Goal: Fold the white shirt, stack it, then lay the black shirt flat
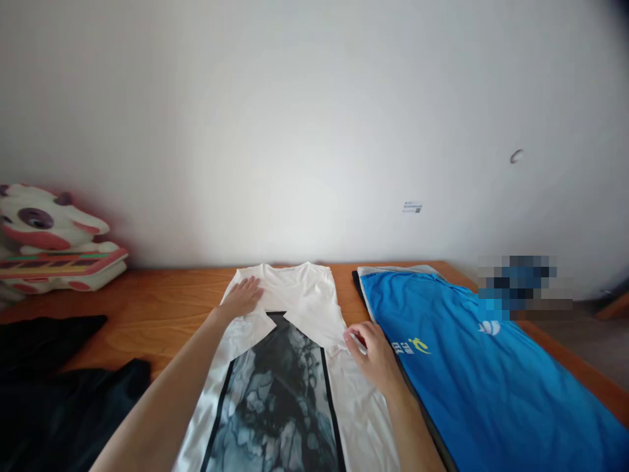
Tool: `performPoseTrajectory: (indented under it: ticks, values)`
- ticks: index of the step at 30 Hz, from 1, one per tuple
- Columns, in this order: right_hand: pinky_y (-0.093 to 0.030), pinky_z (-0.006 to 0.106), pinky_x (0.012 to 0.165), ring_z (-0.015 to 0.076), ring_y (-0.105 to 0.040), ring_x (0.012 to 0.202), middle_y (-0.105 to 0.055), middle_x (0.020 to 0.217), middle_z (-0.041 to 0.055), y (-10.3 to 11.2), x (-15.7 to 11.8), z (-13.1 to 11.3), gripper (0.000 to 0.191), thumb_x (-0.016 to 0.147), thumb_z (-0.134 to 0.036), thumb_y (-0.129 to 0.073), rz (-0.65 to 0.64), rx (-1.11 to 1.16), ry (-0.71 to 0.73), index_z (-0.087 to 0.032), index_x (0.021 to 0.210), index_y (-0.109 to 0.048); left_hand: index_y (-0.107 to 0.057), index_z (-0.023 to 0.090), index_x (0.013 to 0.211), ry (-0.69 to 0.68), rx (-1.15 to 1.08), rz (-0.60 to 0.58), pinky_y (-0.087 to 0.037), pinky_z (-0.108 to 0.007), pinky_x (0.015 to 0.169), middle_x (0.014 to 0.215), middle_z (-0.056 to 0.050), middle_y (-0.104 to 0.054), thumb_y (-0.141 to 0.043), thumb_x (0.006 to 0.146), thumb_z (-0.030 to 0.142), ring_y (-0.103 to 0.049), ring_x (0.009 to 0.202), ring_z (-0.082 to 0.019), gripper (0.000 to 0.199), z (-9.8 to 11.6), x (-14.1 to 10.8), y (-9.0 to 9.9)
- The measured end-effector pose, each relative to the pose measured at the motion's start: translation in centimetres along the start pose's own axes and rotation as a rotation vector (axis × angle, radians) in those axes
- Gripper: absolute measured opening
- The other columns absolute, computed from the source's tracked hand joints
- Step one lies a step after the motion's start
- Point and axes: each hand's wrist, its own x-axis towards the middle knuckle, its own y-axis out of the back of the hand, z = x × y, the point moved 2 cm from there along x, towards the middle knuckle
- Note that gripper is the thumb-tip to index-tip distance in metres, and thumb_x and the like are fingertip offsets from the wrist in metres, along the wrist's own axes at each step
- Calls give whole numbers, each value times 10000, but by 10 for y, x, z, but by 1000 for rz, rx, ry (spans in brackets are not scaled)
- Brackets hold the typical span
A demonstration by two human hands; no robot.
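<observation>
Left hand [242, 296] lies flat and open on the white printed T-shirt [299, 308], spread mid-table; right hand [374, 354] pinches its folded sleeve at three o'clock. Light, limp cloth, likely best taken at edges; blue jersey [472, 380] lies beside.

A plain white wall [304, 118] is seen behind the wooden table [162, 308]. A small label [411, 207] is stuck low on the wall, above the table's far edge. Soft, even light is cast.
</observation>
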Motion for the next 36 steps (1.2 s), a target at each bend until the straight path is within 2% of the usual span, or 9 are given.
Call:
performPoseTrajectory:
  ticks: [4,10,14,19,22,25,29,32,36]
  values:
    - [-469,366,829,240,-627,895,-699,925,68,-2,-4,0,255,1011,-423,-517,-10,-62,11,-229,925,-657,-551,170,1408,46,60,-7,-319,-630,1139,1558,-209,-465,-365,979,372,-424,1437,-395,510,-12,-1,-5]
    - [-467,384,950,259,-644,1057,-720,1100,116,-17,34,-4,267,1021,-333,-447,70,-221,15,-189,1108,-655,-462,199,1504,54,93,44,-229,-551,1217,1661,-142,-312,-294,1017,449,-252,1533,-352,573,-15,8,2]
    - [-370,397,1122,254,-514,1344,-606,1405,157,-57,89,-17,415,1014,-279,-420,-212,-327,-6,-144,1382,-555,-365,163,1567,131,94,-1,-259,-616,1177,1652,-216,-287,-315,993,578,-254,1515,-434,710,-30,3,-1]
    - [-173,602,1181,379,-247,1521,-323,1634,205,-107,121,-14,618,1031,-515,-386,-417,-434,-227,-182,1551,-406,-388,240,1564,138,70,-21,-190,-698,1161,1662,-193,-276,-364,955,673,-205,1514,-484,748,-37,2,-12]
    - [-91,622,1182,404,-178,1536,-231,1672,190,-117,125,-7,769,982,-693,-357,-399,-475,-288,-256,1610,-278,-315,192,1590,161,40,87,-212,-688,1165,1675,-205,-228,-326,997,593,-174,1527,-469,716,-37,1,-5]
    - [-71,613,1192,380,-194,1533,-278,1648,223,-113,126,-7,830,987,-692,-345,-364,-495,-228,-184,1627,-202,-424,149,1513,23,25,169,-273,-548,1203,1629,-189,-337,-355,1018,385,-297,1501,-374,552,-30,-9,10]
    - [-112,549,1213,324,-344,1469,-508,1493,249,-108,119,-24,596,1038,-481,-379,-342,-502,-63,-73,1452,-510,-610,174,1305,-150,13,85,-427,-408,1118,1385,-150,-608,-437,967,242,-572,1286,-277,386,-12,-40,13]
    - [-207,587,1170,373,-381,1446,-495,1506,243,-114,108,-36,599,1020,-538,-399,-390,-481,-94,-129,1429,-555,-574,165,1373,-145,31,53,-359,-519,1164,1477,-179,-554,-453,993,396,-473,1402,-343,461,1,-62,3]
    - [-104,672,1159,455,-212,1514,-279,1657,186,-121,97,-48,734,952,-732,-394,-445,-456,-149,-294,1540,-433,-440,137,1512,-50,47,35,-192,-695,1185,1621,-215,-358,-439,951,660,-276,1504,-446,767,12,-72,1]
